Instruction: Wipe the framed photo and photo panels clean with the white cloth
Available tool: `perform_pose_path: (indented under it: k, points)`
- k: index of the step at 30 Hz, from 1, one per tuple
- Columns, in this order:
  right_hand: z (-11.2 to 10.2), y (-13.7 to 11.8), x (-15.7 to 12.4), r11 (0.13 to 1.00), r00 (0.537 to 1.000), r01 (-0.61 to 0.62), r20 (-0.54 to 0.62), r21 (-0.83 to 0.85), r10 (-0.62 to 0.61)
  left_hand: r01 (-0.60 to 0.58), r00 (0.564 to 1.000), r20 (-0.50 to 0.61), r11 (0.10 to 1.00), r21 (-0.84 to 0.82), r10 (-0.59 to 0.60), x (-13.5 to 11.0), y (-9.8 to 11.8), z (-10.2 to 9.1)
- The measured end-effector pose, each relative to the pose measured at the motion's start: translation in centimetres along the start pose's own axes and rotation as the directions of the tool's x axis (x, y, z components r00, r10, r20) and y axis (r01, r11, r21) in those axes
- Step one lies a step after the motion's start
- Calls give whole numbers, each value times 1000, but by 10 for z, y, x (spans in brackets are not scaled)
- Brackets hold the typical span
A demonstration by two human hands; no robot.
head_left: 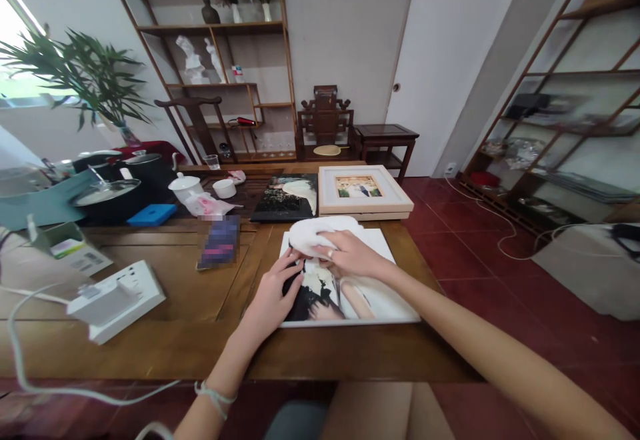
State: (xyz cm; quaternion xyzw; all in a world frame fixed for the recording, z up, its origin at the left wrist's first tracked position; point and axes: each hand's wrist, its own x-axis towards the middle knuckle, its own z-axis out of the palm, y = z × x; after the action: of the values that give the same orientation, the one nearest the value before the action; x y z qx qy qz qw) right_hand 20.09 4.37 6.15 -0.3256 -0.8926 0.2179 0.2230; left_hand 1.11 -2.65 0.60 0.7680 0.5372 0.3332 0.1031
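Note:
A large photo print [385, 297] lies flat on the wooden table [165, 347] in front of me. My left hand [273, 293] rests flat on its left part, fingers stretched out. My right hand [350, 253], with a ring on one finger, presses a white cloth [313, 235] onto the print's upper edge, fingers curled over the cloth. Behind the print lie a dark photo panel [280, 201] and a white framed photo [363, 190].
On the table's left are a white power strip [120, 299] with cable, a blue box [151, 215], dark pots [113, 197], white cups [224, 188] and a green box [65, 240]. Shelves, a carved chair [325, 120], a side table and a plant stand behind. Red floor tiles lie to the right.

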Motion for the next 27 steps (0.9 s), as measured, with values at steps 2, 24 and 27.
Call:
perform_pose_path:
  k: [2,24,27]
  points:
    - [7,-6,17,1000,1000,20,11,-11,-20,5,1000,-2,1000,17,-4,0,0,0]
    - [-14,40,-96,966,988,-65,-155,-250,26,77,997,-4,997,-31,-77,1,2,-4]
    - [-13,24,-112,955,993,4,-108,-297,-38,102,994,37,994,-37,-100,1,1,-3]
